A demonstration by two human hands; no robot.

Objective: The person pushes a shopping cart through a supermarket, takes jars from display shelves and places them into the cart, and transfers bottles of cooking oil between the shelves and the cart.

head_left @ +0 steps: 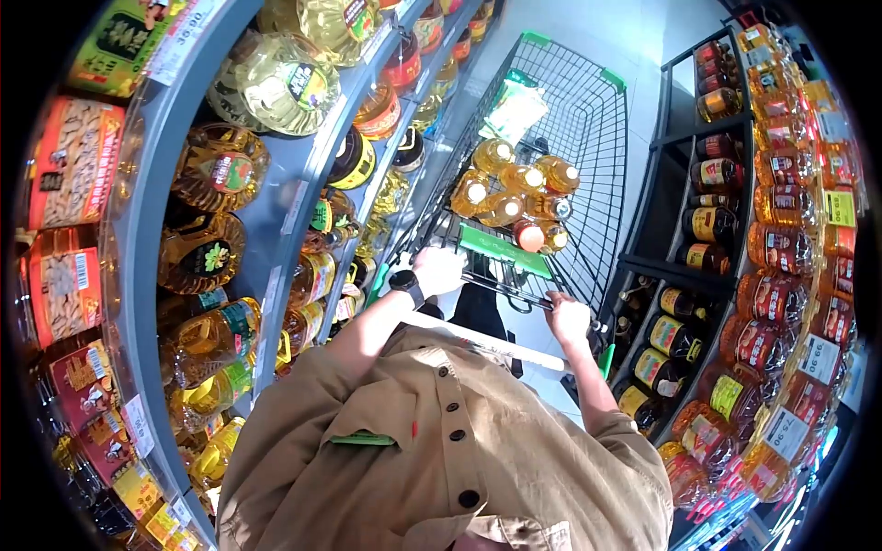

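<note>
Ahead of me stands a wire shopping cart (pixel 602 138) with green corners. Several bottles of golden oil (pixel 522 177) are grouped in its near half, one with an orange-red cap. My left hand (pixel 439 270), below which a black watch sits on the wrist, is closed at the cart's near end; strong light washes out its fingers. My right hand (pixel 568 318) is wrapped round the dark bar at the same end. A green panel (pixel 503 249) lies just beyond the hands, and a white bar (pixel 487 342) crosses between them and my shirt.
Shelves (pixel 317 156) of large oil bottles run close along the left. To the right, a dark rack (pixel 675 193) holds dark sauce-like bottles, with stacked amber bottles (pixel 772 303) and price tags beyond. A pale green-and-white bag (pixel 514 110) lies in the cart's far part. Pale floor tiles (pixel 588 28) extend ahead.
</note>
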